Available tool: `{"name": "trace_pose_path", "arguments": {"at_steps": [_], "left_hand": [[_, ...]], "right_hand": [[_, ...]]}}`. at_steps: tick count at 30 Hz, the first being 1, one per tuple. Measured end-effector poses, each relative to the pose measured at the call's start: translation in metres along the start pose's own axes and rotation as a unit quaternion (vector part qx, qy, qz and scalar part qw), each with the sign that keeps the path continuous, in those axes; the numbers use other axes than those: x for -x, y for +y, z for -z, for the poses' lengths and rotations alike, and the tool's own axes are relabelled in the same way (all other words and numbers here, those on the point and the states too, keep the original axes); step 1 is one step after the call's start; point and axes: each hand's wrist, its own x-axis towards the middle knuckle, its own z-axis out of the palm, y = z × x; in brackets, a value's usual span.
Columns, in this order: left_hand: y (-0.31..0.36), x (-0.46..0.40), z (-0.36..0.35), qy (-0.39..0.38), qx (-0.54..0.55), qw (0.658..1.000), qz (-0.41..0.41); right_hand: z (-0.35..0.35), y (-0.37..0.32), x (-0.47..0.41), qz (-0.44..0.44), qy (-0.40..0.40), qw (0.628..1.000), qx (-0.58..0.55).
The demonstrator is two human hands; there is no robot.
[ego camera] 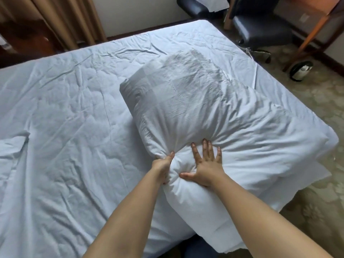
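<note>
At the lower centre of the frame we see the left hand (162, 165) gripping a bunched fold of the white pillow (186, 108) in curled fingers. The right hand (205, 164) lies flat on it, with straight, spread fingers pressing into the stuffing. The pillow rests on the right half of the wrinkled bed sheet (65, 118), its far corner reaching toward the upper centre. At the upper right we find a black office chair (260, 30).
</note>
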Motion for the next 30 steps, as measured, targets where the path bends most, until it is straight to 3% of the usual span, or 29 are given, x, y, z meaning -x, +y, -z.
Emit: {"name": "trace_pose_path", "arguments": {"at_steps": [6, 8, 10, 13, 14, 16, 19, 30], "left_hand": [[-0.052, -0.012, 0.053, -0.028, -0.146, 0.984, -0.094], [-0.080, -0.015, 0.062, -0.014, -0.289, 0.940, -0.183], [-0.103, -0.022, 0.073, 0.038, -0.479, 0.816, -0.322], [-0.107, -0.038, 0.088, 0.071, -0.622, 0.554, -0.549], [-0.103, -0.045, 0.090, 0.071, -0.652, 0.473, -0.589], [-0.091, -0.058, 0.094, 0.073, -0.683, 0.364, -0.629], [-0.070, -0.073, 0.085, 0.090, -0.692, 0.298, -0.652], [-0.065, -0.143, 0.056, 0.088, -0.606, 0.156, -0.775]], "right_hand": [[-0.050, -0.025, 0.021, 0.005, -0.044, 0.998, 0.048], [-0.065, -0.030, 0.023, 0.002, -0.033, 0.998, 0.054], [-0.071, -0.035, 0.023, -0.008, -0.009, 0.999, 0.052], [-0.081, -0.040, 0.031, -0.042, 0.013, 0.997, 0.065], [-0.087, -0.044, 0.036, -0.058, 0.015, 0.996, 0.059], [-0.101, -0.061, 0.047, -0.089, 0.011, 0.995, 0.036], [-0.127, -0.093, 0.059, -0.128, 0.010, 0.992, 0.009], [-0.187, -0.093, 0.011, -0.179, 0.052, 0.980, 0.064]]}}
